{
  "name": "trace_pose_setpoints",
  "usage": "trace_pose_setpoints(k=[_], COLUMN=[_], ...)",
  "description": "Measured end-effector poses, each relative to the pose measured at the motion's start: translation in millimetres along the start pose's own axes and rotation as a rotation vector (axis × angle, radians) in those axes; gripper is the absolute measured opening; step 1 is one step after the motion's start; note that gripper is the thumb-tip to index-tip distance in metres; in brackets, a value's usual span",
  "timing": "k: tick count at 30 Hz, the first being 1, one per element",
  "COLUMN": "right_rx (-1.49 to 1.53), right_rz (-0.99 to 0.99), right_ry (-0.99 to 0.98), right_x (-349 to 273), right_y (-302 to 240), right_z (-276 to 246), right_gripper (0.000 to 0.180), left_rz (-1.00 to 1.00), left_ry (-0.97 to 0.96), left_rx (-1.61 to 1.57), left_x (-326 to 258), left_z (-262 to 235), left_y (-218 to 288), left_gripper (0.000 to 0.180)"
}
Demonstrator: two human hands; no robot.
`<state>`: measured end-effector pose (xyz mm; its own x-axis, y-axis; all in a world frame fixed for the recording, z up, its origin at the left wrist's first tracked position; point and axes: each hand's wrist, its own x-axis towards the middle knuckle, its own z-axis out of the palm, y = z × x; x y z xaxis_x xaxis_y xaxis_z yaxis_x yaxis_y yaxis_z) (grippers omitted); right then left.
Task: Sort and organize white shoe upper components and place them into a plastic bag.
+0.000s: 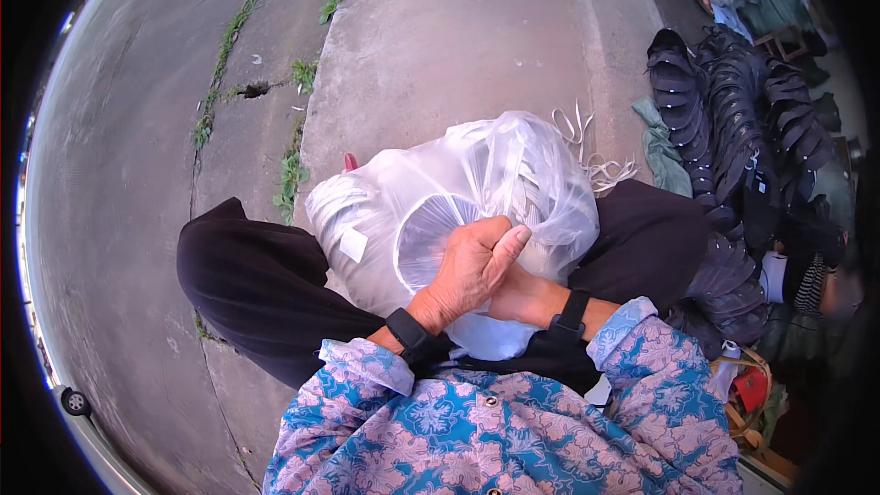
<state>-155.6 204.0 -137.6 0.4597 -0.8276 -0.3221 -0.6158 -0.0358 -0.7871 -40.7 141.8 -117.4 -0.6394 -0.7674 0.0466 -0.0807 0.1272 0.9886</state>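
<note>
Clear plastic bag (440,192) stuffed with white pieces sits in the lap, between black-trousered knees, over the concrete ground (458,46). Left hand (472,266) lies on the bag's near side, fingers curled, gripping the plastic film. Right hand (518,293) is tucked under the left one against the bag; its grip can't be told. Stacks of black curved pieces (733,119) lie to the right.

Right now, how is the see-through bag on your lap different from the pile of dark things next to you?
The clear plastic bag is pale and see-through, showing white round pieces inside; the dark stack is black and bare, not bagged. The bag rests on the lap under the left hand; the stack lies on the ground to the right, untouched. Both seem to hold many thin stacked pieces.
</note>
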Motion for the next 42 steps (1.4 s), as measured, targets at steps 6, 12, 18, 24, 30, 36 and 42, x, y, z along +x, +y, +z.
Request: trace_pose_setpoints(k=[6,12,18,24,30,36,42], right_rx=[-0.195,-0.55,0.147,-0.168,-0.267,0.148,-0.487], right_rz=[-0.089,-0.048,0.192,0.039,-0.039,0.085,-0.066], right_ry=[0.435,1.06,0.723,0.543,0.524,0.43,0.294], right_x=[-24,30,34,19,10,-30,-67], right_y=[-28,46,61,33,38,20,24], right_z=[-68,-96,-102,-88,-92,-121,-110], right_gripper=[0.024,0.023,0.018,0.005,0.006,0.025,0.03], left_rz=[-0.097,-0.027,-0.081,-0.14,-0.046,-0.08,-0.314], left_ry=[0.088,0.028,0.109,0.109,-0.094,0.001,0.079], left_rx=[-0.219,-0.063,0.025,0.177,0.254,0.289,-0.162], left_x=[4,7,24,43,59,62,51], left_z=[-9,-8,-2,-4,-3,-11,-14], left_y=[-9,-10,-8,-13,-30,-38,-36], left_gripper=[0.045,0.051,0.053,0.087,0.041,0.011,0.018])
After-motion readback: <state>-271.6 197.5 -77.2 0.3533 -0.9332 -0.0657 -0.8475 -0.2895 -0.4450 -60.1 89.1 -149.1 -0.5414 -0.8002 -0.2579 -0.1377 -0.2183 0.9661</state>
